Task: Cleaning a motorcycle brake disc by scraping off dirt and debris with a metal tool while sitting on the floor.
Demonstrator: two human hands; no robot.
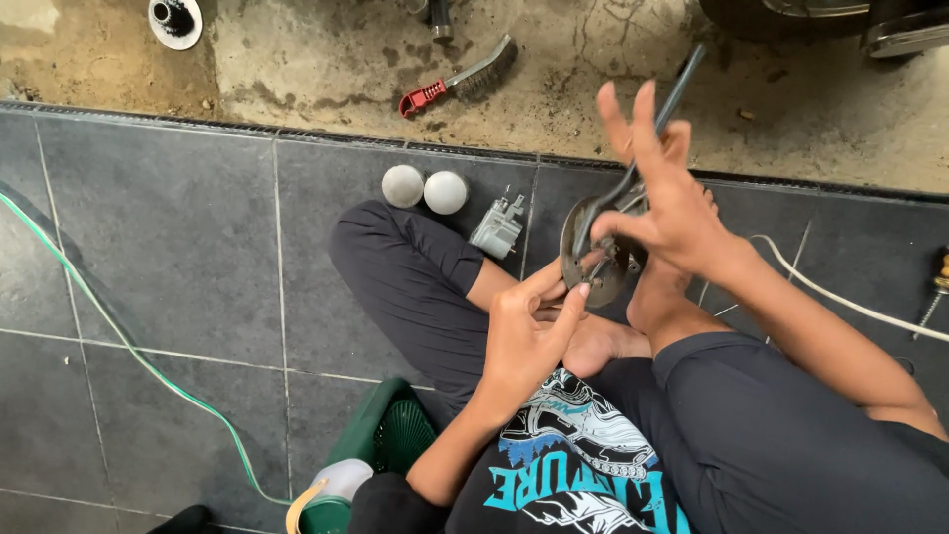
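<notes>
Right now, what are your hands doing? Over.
Left hand pinching round metal plate edge. Right hand working dark hand tool on it. Nothing blocking.

The round grey metal plate [593, 259] looked dull and worn. The dark square floor tiles [178, 257] were smooth and matt; the bare concrete ground [326, 59] was rough and stained.

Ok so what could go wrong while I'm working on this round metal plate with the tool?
The left hand pinches the round metal plate only at its edge, so it may twist free. The right hand works the long tool close to those fingers; a slip could jab them. Bare feet lie right under the plate.
</notes>
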